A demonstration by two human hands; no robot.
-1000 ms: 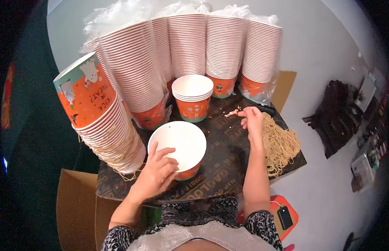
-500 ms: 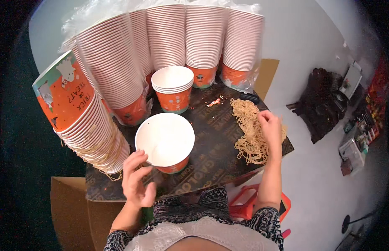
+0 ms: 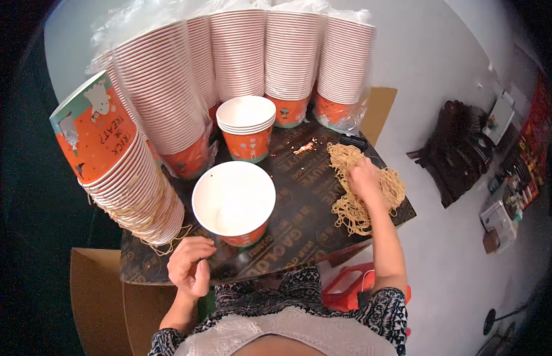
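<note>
A: Nearest first?

B: Left hand (image 3: 190,270), loosely curled at the near edge of the dark printed board (image 3: 305,196), fingers bent inward and closed on nothing visible. Just beyond its knuckles, a single open paper cup (image 3: 234,202), orange outside, white inside, upright and seemingly empty. Hand and cup close together, though contact impossible to tell.

A: And the other?

B: Right hand (image 3: 365,178), further out, resting palm down on a heap of thin yellowish rubber bands (image 3: 362,187), fingers pressed together into the strands. Whether any were actually pinched, impossible to tell. Bands spread around and beyond the fingertips, toward the board's right corner.

A: Past the hands?

B: Left of the left hand, a leaning stack of orange cups (image 3: 118,160) tipped on its side, with loose bands (image 3: 160,222) hanging round its lower rims. Beyond the open cup, a short upright stack of cups (image 3: 246,127). Between that stack and the right hand, a few small orange scraps (image 3: 305,146). Just past the right hand's fingertips, a dark marker-like object (image 3: 353,140).

A: Farthest?

B: Tall plastic-wrapped columns of cups (image 3: 261,56), side by side across the back.
</note>
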